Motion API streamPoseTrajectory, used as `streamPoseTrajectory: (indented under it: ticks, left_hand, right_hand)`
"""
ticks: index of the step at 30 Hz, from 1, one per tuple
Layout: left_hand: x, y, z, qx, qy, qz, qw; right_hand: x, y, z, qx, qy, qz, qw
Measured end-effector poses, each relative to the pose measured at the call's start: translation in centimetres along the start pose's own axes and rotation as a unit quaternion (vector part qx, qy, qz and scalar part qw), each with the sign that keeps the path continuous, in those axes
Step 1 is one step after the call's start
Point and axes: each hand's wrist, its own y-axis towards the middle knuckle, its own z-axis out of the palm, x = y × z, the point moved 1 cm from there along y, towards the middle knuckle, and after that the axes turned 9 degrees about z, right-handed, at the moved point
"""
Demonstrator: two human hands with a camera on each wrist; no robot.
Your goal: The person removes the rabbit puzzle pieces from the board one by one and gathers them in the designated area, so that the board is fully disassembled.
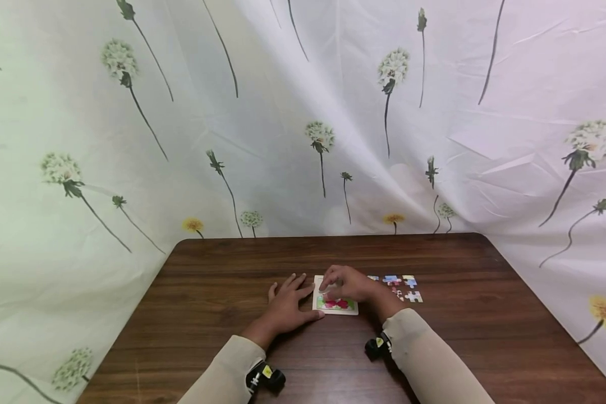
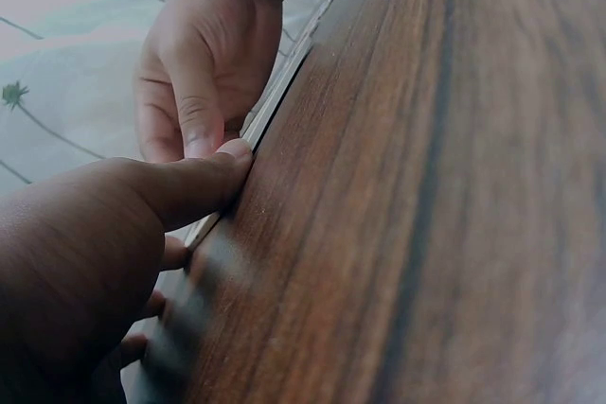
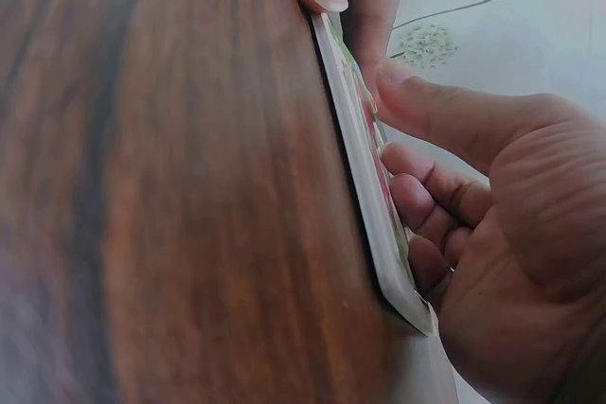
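Observation:
A small white-rimmed puzzle board (image 1: 350, 312) with a pink and green picture lies on the table. My left hand (image 1: 287, 308) rests flat along its left side, fingers spread, its thumb at the near left corner. Over the board bends my right hand (image 1: 350, 284), its thumb and index finger pinching at a puzzle piece (image 3: 348, 50) on the picture; the fingers largely hide that piece. In the right wrist view, the right thumb (image 3: 436, 115) is right at the raised edge, and the other fingers curl over the rim.
Loose puzzle pieces (image 1: 410, 281) lie to the right of the board, some partly behind the right hand and forearm. The dark wooden table (image 1: 207, 286) ends at a white curtain (image 1: 283, 179) printed with dandelions.

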Motion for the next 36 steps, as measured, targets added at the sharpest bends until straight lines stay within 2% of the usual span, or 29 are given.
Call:
streamPoseTrajectory:
  ticks: [11, 21, 33, 36]
  left_hand:
    - [0.06, -0.24, 0.02, 0.003, -0.003, -0.006, 1.0000]
    - [-0.03, -0.13, -0.16, 0.001, -0.007, -0.002, 1.0000]
    - [0.02, -0.15, -0.24, -0.001, -0.004, -0.002, 1.0000]
    - [0.00, -0.16, -0.24, -0.001, -0.003, 0.000, 1.0000]
  right_hand:
    - [0.13, -0.06, 0.51, -0.004, -0.007, 0.012, 0.9999]
    - [-0.05, 0.22, 0.60, -0.015, -0.046, -0.001, 0.9988]
    - [0.07, 0.18, 0.53, -0.016, -0.026, -0.031, 0.9990]
    - [0.16, 0.10, 0.25, -0.004, -0.003, -0.033, 0.9995]
